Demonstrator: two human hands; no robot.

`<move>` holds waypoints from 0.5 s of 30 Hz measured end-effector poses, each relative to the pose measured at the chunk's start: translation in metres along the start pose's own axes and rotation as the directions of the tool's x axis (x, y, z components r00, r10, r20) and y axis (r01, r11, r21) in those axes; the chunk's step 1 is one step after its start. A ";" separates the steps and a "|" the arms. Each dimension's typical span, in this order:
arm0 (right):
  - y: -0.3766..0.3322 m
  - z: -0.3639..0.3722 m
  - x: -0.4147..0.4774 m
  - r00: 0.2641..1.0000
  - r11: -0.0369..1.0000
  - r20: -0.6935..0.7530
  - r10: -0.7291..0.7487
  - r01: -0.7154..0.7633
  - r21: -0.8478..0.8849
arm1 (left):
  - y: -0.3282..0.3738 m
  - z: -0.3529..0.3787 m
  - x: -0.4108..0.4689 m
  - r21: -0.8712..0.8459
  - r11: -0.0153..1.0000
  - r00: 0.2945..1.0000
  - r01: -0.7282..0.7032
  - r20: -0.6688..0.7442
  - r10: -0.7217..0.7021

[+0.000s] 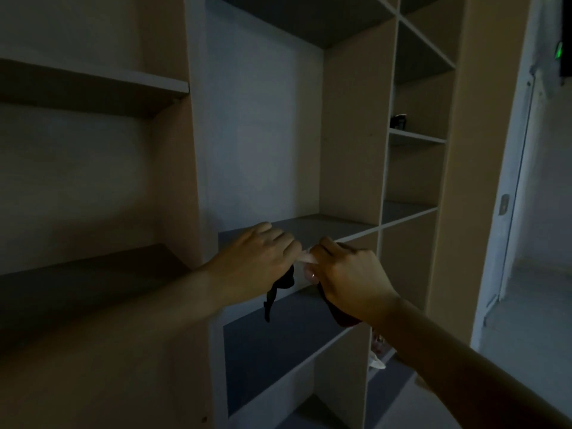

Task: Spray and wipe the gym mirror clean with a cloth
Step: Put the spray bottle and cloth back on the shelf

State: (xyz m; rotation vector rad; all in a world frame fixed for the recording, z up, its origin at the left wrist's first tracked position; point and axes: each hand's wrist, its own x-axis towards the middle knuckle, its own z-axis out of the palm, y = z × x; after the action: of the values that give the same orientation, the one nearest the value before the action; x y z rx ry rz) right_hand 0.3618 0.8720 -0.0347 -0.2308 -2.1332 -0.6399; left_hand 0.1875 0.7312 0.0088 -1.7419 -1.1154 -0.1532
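— Head camera: what is gripped?
— A dark cloth [278, 292] is pinched by the left hand [257, 258] and right hand [349, 280], fingers curled, a pale strip [305, 258] stretched between them, near the middle shelf [325, 227] edge.

The tall middle compartment [263, 134] stood open behind the left hand [257, 258] and right hand [349, 274], walled by an upright panel [353, 134] on its right. The shelf board [309, 227] lay just under both hands, which gripped a dark cloth [274, 297] dangling across the open lower compartment [278, 351]. A small dark object [398, 120] occupied one narrow right-hand shelf.
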 end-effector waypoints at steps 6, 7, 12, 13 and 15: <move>0.038 0.019 -0.016 1.000 1.000 -0.025 0.016 -0.016 0.019 | 0.017 0.033 0.025 -0.037 0.991 0.992 0.128 0.003 -0.128; 0.048 0.022 -0.019 1.000 1.000 -0.025 0.007 -0.007 0.025 | 0.020 0.040 0.032 -0.018 0.992 0.992 0.129 0.011 -0.128; 0.110 0.032 -0.038 0.999 0.997 -0.011 -0.053 0.054 0.054 | 0.041 0.067 0.080 0.041 0.994 0.991 0.105 0.075 -0.108; 0.122 0.033 -0.042 0.998 0.996 -0.015 -0.058 0.059 0.060 | 0.045 0.073 0.090 0.048 0.994 0.992 0.101 0.074 -0.105; 0.145 0.034 -0.048 0.997 0.995 -0.029 -0.064 0.066 0.074 | 0.053 0.084 0.110 0.076 0.993 0.993 0.089 0.065 -0.094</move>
State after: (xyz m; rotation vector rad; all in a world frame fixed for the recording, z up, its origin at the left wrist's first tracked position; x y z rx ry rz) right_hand 0.4225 1.0161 -0.0373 -0.1112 -2.1413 -0.5964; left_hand 0.2565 0.8616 -0.0055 -1.6425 -1.2368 -0.1084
